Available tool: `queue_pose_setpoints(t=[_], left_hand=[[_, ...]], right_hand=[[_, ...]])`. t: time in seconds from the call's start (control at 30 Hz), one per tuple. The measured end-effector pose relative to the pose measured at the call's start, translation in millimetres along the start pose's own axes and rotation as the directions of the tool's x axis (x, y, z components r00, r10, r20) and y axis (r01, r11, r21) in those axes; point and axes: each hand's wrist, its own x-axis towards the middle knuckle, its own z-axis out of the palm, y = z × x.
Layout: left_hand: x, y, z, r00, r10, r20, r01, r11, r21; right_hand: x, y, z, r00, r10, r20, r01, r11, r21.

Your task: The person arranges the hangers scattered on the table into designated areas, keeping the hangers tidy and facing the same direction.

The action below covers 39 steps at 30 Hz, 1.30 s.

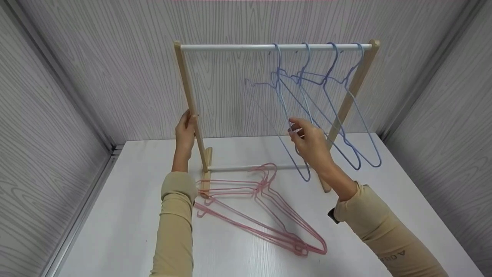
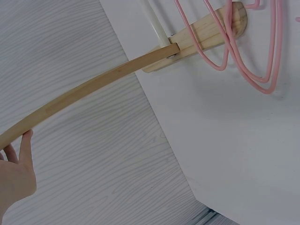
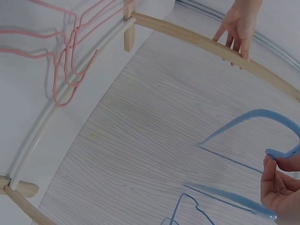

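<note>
A wooden clothes rack with a white top rail stands on the table. My left hand holds its left upright about halfway up, fingers and thumb on either side of the wood. Several blue wire hangers hang from the right half of the rail. On the leftmost blue hanger, my right hand pinches the sloping side between thumb and fingertips. That hanger's hook is over the rail. In the right wrist view, the pinched blue wire lies at the fingertips.
Several pink hangers lie in an overlapping pile on the white table, their hooks near the rack's lower white bar. The rack's right upright stands behind the other blue hangers. Wood-grain panels enclose the table.
</note>
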Motion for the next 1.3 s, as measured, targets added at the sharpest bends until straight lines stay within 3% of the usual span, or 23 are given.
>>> queue_pose_setpoints(t=[0.3, 0.6, 0.8, 0.9, 1.03, 1.13, 1.3], left_hand=[[3.2, -3.5, -0.1, 1.0, 0.0, -0.009, -0.001, 1.0, -0.009], [20.4, -29.8, -2.0, 0.999, 0.026, -0.024, -0.025, 0.999, 0.039], [18.0, -30.1, -1.0, 0.999, 0.042, -0.029, -0.041, 0.999, 0.034], [10.8, -18.0, -0.5, 0.999, 0.03, -0.016, -0.03, 0.999, 0.017], [10.1, -15.9, -1.6, 1.0, 0.021, -0.009, -0.021, 1.0, -0.006], [16.9, -27.7, -2.7, 0.999, 0.037, -0.013, -0.037, 0.999, -0.008], [17.5, -29.8, -1.8, 0.999, 0.046, -0.019, -0.046, 0.999, 0.009]], right_hand=[[-0.2, 4, -3, 0.999, 0.03, -0.013, -0.03, 0.999, -0.011], [-1.1, 5, -5, 1.0, 0.013, -0.022, -0.014, 0.999, -0.043], [-1.3, 6, -4, 1.0, 0.024, -0.007, -0.024, 0.999, -0.035], [-1.0, 6, -4, 1.0, 0.027, -0.007, -0.028, 0.999, -0.035], [-1.7, 6, -4, 0.999, 0.031, -0.004, -0.032, 0.998, -0.047], [-2.9, 6, -4, 1.0, 0.024, -0.001, -0.024, 0.998, -0.06], [-5.1, 6, -4, 1.0, -0.001, -0.013, 0.0, 0.999, -0.05]])
